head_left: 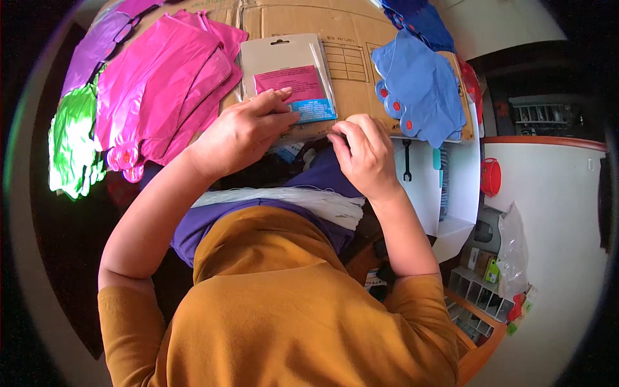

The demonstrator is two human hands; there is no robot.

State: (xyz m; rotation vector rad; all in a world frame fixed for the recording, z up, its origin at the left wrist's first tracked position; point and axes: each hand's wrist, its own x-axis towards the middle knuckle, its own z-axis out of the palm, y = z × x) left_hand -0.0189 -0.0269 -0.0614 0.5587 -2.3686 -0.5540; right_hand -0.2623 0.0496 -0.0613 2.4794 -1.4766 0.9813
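Observation:
A flat clear plastic packet (309, 55) lies on the cardboard box top, straight ahead of me. In it are a pale card (264, 58) with a hang hole, a pink folded piece (296, 79) and a blue printed label (317, 111). My left hand (248, 126) rests over the packet's lower left part, its fingers closed at the label's left end. At the lower right corner, my right hand (367, 151) has its thumb and curled fingers pinched together on the packet's edge. The exact grip of the right fingertips is partly hidden.
Stacks of shiny pink foil pieces (161, 77), green foil pieces (74, 142) and purple ones (100, 48) lie left on the cardboard box (348, 32). Blue pieces (419, 77) hang over its right edge. White strings (290, 201) cross my lap. A white box (461, 180) stands right.

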